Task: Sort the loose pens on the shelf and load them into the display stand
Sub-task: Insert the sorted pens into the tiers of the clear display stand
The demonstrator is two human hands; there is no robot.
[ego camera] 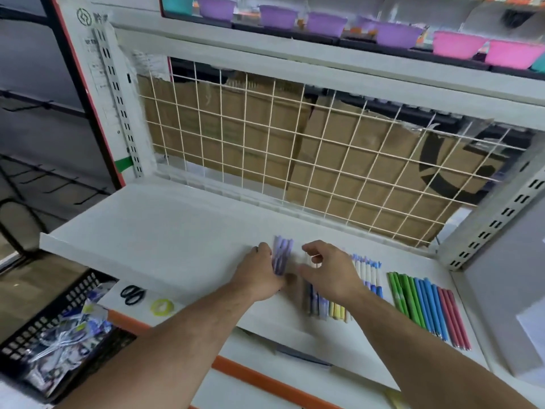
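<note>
While we seem mid-sorting, purple pens [282, 255] lie on the shelf [165, 225] touching our relaxed left grip [261, 273]; our right grip [328, 271], half-curled and empty, hovers over mixed pens [323, 307] and should next pinch one.

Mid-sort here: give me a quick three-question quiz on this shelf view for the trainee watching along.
1. True or false: the scissors lie on the same white shelf as the pens.
2. In the far-right batch of pens, which colour lies outermost on the right? A green, B blue, C red.
3. Which hand is right beside the purple pens?

Key
1. False: they lie on the lower ledge, next to a yellow tape roll.
2. C: the red pens.
3. The left hand.
</note>
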